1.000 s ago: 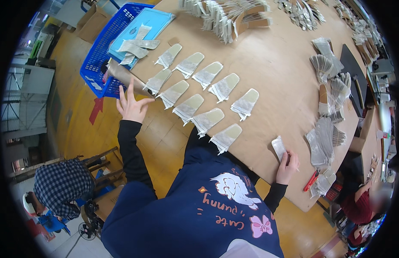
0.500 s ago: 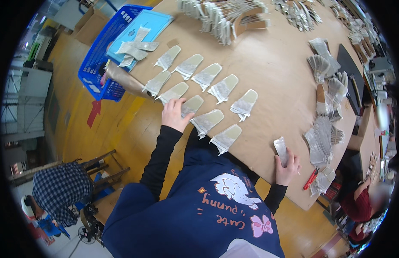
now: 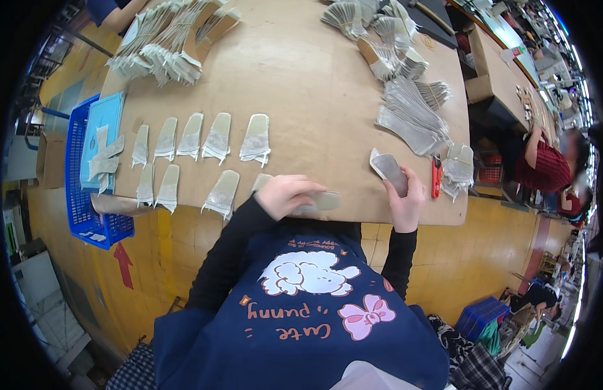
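Observation:
My left hand [image 3: 289, 195] is over the table's near edge, its fingers closed on a tapered fabric piece [image 3: 327, 201] with a pale tan-green end, which sticks out to the right of the fingertips. Just beyond that hand another such piece [image 3: 261, 181] is partly covered. My right hand [image 3: 406, 198] grips a grey, strap-like flat piece [image 3: 389, 170] between thumb and fingers, its far end tilted up. Left of my hands, similar tapered pieces [image 3: 222, 192] with white frayed ends lie in two rows, several in the far row [image 3: 255, 138].
A blue basket [image 3: 76, 170] at the left edge holds a light-blue board [image 3: 106, 120] bearing loose strips. Bundled pieces [image 3: 165, 42] stand far left, grey stacks [image 3: 408, 114] far right. Red-handled snips [image 3: 436, 177] lie beside a small stack [image 3: 457, 166]. Other people [image 3: 545, 159] are at right.
The view has turned, so the table now lies straight ahead. My left hand has moved right along the near row and now has a tapered piece lifted. My right hand keeps its grey piece.

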A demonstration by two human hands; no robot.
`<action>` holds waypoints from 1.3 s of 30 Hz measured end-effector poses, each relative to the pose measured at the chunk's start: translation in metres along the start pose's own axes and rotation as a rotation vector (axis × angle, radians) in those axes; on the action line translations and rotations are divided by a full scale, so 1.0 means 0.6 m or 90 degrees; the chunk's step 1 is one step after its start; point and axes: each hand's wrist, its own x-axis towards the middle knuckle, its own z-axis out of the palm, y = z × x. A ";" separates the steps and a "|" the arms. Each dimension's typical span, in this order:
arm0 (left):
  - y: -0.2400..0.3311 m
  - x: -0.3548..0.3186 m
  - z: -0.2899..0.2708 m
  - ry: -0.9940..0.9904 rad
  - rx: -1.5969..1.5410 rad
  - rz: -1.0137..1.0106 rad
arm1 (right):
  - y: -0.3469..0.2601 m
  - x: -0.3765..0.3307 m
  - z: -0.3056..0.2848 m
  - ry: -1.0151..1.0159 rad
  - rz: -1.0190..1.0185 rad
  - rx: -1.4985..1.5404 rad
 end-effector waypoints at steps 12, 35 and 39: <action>-0.044 0.022 0.072 0.157 0.231 0.004 | -0.036 -0.060 0.005 -0.084 0.204 0.287; -0.044 0.082 -0.003 0.063 0.345 -0.078 | -0.028 -0.046 0.037 -0.141 0.087 0.116; -0.023 0.067 0.025 0.258 0.349 -0.038 | -0.033 -0.046 0.023 -0.150 0.119 0.146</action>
